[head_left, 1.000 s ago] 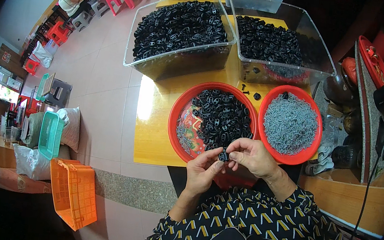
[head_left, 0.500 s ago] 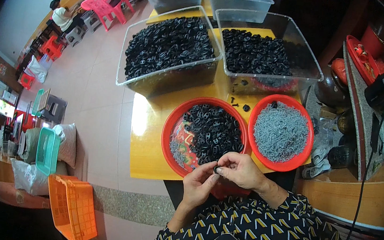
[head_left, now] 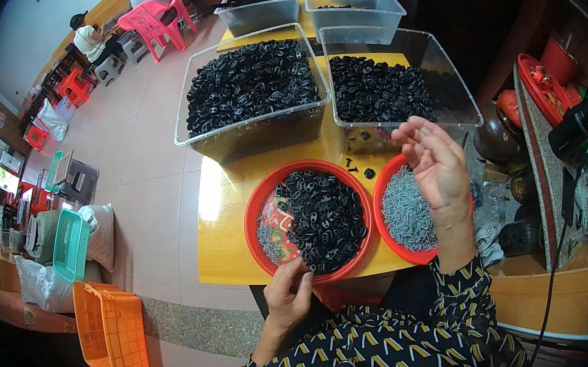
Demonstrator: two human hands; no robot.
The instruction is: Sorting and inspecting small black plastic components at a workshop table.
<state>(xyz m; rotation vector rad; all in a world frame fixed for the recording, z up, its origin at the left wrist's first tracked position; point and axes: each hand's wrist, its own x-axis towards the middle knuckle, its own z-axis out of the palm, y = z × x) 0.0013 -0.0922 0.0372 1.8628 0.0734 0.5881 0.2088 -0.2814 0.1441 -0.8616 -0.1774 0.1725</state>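
Note:
My left hand (head_left: 287, 297) is at the near rim of a red basin (head_left: 251, 232), fingers bent toward the small black oval plastic pieces (head_left: 327, 220) heaped inside. Its fingertips are drawn in, and whatever they hold is too small to make out. Loose grey screws (head_left: 269, 242) lie along that basin's left side. My right hand (head_left: 438, 164) is raised above a second red basin (head_left: 422, 257), which holds many grey screws (head_left: 407, 211). Its fingers are loosely bent and apart, with nothing seen in them, close to the near wall of a clear tub (head_left: 406, 126).
Another clear tub (head_left: 249, 129) full of black pieces stands to the left on the yellow table (head_left: 216, 262). A few black parts (head_left: 369, 172) lie between tubs and basins. An orange crate (head_left: 114, 333) sits on the floor at left. Two people sit farther back near a pink chair (head_left: 154, 22).
My hands were together over the near edge of the black-piece basin, with a small black piece at the fingers. They have parted: the right rose toward the right tub, the left shifted down-left.

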